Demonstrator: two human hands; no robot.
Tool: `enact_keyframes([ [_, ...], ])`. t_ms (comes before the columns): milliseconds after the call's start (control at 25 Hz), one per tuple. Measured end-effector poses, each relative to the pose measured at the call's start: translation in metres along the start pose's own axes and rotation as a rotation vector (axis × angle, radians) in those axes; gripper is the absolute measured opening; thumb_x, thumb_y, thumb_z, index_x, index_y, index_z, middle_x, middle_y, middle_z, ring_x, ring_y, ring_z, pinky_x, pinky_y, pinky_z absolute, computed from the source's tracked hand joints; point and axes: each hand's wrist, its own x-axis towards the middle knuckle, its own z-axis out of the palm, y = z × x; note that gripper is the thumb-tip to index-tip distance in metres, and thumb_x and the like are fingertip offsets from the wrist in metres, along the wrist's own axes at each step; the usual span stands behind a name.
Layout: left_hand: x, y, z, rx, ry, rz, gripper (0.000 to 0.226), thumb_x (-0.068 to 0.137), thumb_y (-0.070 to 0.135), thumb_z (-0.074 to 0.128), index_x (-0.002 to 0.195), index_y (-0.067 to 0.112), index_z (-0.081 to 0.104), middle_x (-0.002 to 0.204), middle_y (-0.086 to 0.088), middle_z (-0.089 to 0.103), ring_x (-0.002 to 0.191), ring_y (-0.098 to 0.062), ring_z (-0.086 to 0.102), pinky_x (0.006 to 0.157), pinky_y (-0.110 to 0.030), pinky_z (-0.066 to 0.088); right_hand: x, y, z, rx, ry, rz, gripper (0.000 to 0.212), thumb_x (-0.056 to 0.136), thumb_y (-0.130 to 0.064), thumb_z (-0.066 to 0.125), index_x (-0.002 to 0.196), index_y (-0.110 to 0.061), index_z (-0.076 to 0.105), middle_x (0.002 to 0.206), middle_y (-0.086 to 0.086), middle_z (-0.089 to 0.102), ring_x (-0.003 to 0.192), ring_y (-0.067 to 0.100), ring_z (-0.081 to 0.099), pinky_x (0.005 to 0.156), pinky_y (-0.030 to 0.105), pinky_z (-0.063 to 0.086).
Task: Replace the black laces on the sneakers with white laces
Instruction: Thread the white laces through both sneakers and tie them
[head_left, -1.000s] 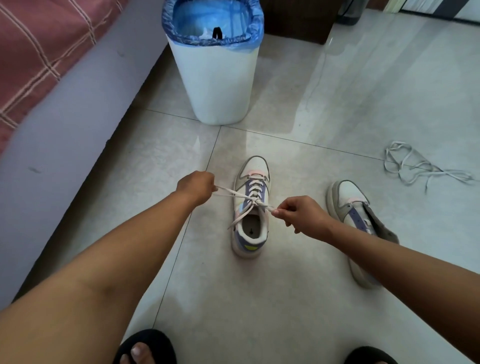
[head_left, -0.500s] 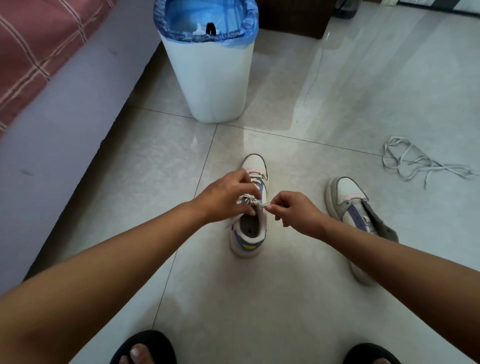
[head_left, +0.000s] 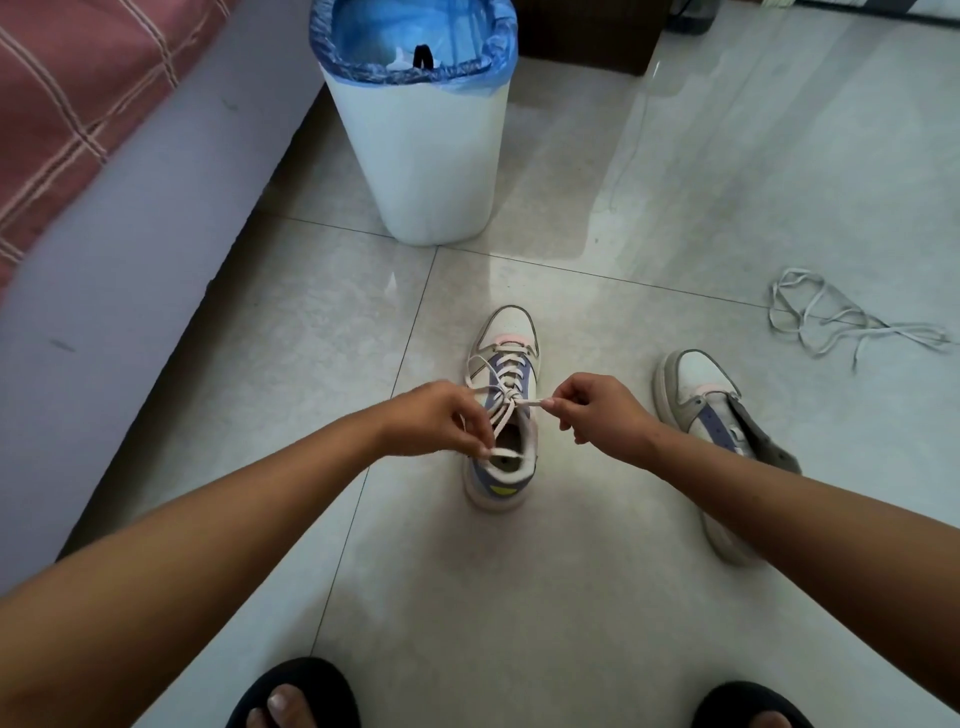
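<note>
Head view: both hands, left hand and right hand, pinch white lace ends on sneaker, tying the bow; next, probably pull snug

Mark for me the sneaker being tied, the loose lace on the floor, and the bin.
laced sneaker (head_left: 511, 327), head view, on its toe cap.
loose lace (head_left: 831, 317), head view, on the tangled middle.
bin (head_left: 431, 171), head view, on its white wall.

Both hands' fingers pinching white lace ends over the laced sneaker.
</note>
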Motion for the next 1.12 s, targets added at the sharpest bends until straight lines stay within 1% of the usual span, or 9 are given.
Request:
enact_keyframes([
  [80, 0.003, 0.001, -0.012, -0.204, 0.183, -0.061, 0.017, 0.084, 0.007, 0.068, 0.087, 0.024, 0.067, 0.086, -0.004, 0.063, 0.072, -0.008, 0.059, 0.063, -0.023, 0.048, 0.0, -0.002, 0.002, -0.002, -0.016, -0.005, 0.016, 0.09, -0.021, 0.063, 0.081, -0.008, 0.059, 0.066, 0.004, 0.059, 0.047, 0.004, 0.05, 0.046, 0.015, 0.043],
  [160, 0.016, -0.001, -0.02, -0.098, 0.383, -0.082, 0.02, 0.092, 0.007, 0.057, 0.101, 0.023, 0.062, 0.097, -0.002, 0.056, 0.081, -0.013, 0.058, 0.07, -0.027, 0.046, 0.0, -0.003, 0.006, -0.014, -0.029, -0.015, 0.016, 0.09, -0.02, 0.063, 0.084, -0.006, 0.059, 0.066, 0.003, 0.059, 0.044, 0.001, 0.05, 0.045, 0.013, 0.042],
  [200, 0.023, -0.001, -0.021, 0.03, 0.405, -0.067, 0.025, 0.093, 0.008, 0.054, 0.111, 0.024, 0.06, 0.104, -0.002, 0.051, 0.088, -0.014, 0.055, 0.078, -0.028, 0.045, 0.0, -0.003, 0.007, -0.025, -0.034, -0.02, 0.016, 0.09, -0.02, 0.063, 0.084, -0.006, 0.059, 0.066, 0.003, 0.058, 0.045, 0.002, 0.049, 0.045, 0.013, 0.041],
  [280, 0.037, 0.0, -0.017, 0.314, 0.333, -0.036, 0.034, 0.092, 0.013, 0.058, 0.123, 0.025, 0.058, 0.118, -0.003, 0.044, 0.105, -0.017, 0.049, 0.09, -0.032, 0.043, -0.001, -0.004, 0.007, -0.04, -0.042, -0.03, 0.015, 0.09, -0.02, 0.063, 0.083, -0.007, 0.059, 0.065, 0.003, 0.058, 0.048, 0.005, 0.048, 0.046, 0.014, 0.042],
  [440, 0.044, -0.001, -0.014, 0.79, 0.322, 0.007, 0.024, 0.09, 0.028, 0.06, 0.11, 0.016, 0.065, 0.132, -0.003, 0.043, 0.123, -0.022, 0.038, 0.092, -0.036, 0.034, -0.004, -0.003, 0.003, -0.041, -0.046, -0.043, 0.016, 0.087, -0.021, 0.066, 0.078, -0.009, 0.059, 0.062, 0.002, 0.057, 0.044, 0.002, 0.047, 0.046, 0.015, 0.042],
  [600, 0.035, -0.007, -0.014, 0.901, 0.307, -0.038, 0.021, 0.095, 0.026, 0.051, 0.111, 0.02, 0.062, 0.129, 0.003, 0.044, 0.124, -0.019, 0.034, 0.099, -0.039, 0.025, -0.007, 0.005, -0.004, -0.12, -0.074, -0.046, 0.017, 0.087, -0.024, 0.066, 0.074, -0.014, 0.061, 0.06, -0.001, 0.056, 0.051, 0.011, 0.047, 0.054, 0.025, 0.043],
  [800, 0.033, -0.004, -0.013, 1.182, 0.273, -0.036, 0.028, 0.092, 0.026, 0.051, 0.119, 0.021, 0.057, 0.138, 0.002, 0.033, 0.133, -0.022, 0.023, 0.105, -0.049, 0.02, -0.005, 0.003, -0.015, -0.3, -0.128, -0.037, 0.017, 0.089, -0.027, 0.063, 0.081, -0.012, 0.064, 0.063, -0.005, 0.056, 0.056, 0.007, 0.047, 0.057, 0.023, 0.041],
  [920, 0.034, -0.003, -0.013, 1.205, 0.265, -0.058, 0.029, 0.09, 0.025, 0.053, 0.119, 0.022, 0.058, 0.142, 0.0, 0.028, 0.136, -0.025, 0.019, 0.106, -0.052, 0.016, -0.002, 0.004, -0.019, -0.357, -0.142, -0.035, 0.016, 0.089, -0.028, 0.063, 0.083, -0.013, 0.064, 0.063, -0.006, 0.055, 0.056, 0.005, 0.047, 0.052, 0.018, 0.037],
  [1120, 0.035, -0.002, -0.012, 1.224, 0.262, -0.079, 0.03, 0.089, 0.024, 0.053, 0.118, 0.023, 0.059, 0.143, 0.0, 0.026, 0.137, -0.025, 0.017, 0.108, -0.054, 0.015, 0.003, 0.003, -0.024, -0.422, -0.161, -0.039, 0.016, 0.089, -0.029, 0.063, 0.084, -0.014, 0.065, 0.067, -0.005, 0.056, 0.061, 0.008, 0.048, 0.057, 0.022, 0.038],
])
